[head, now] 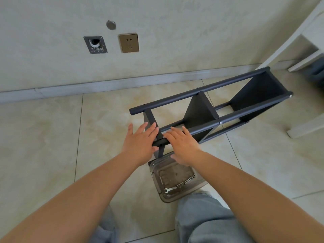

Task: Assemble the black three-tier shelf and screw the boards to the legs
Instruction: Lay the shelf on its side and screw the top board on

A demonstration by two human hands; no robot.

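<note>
Shelf [210,109], black and three-tiered, lies on its side on the tiled floor [52,137] at centre right of the frame, long axis running from the hands toward the upper right, near the baseboard. It looks rigid and fairly light; the round legs [192,92] offer the surest hold. Below it sits a clear tray [156,183] holding a small wrench [169,189]. The left hand [140,144] and right hand [184,146], fingers straight, rest on the near leg end, clamped on nothing.
</note>
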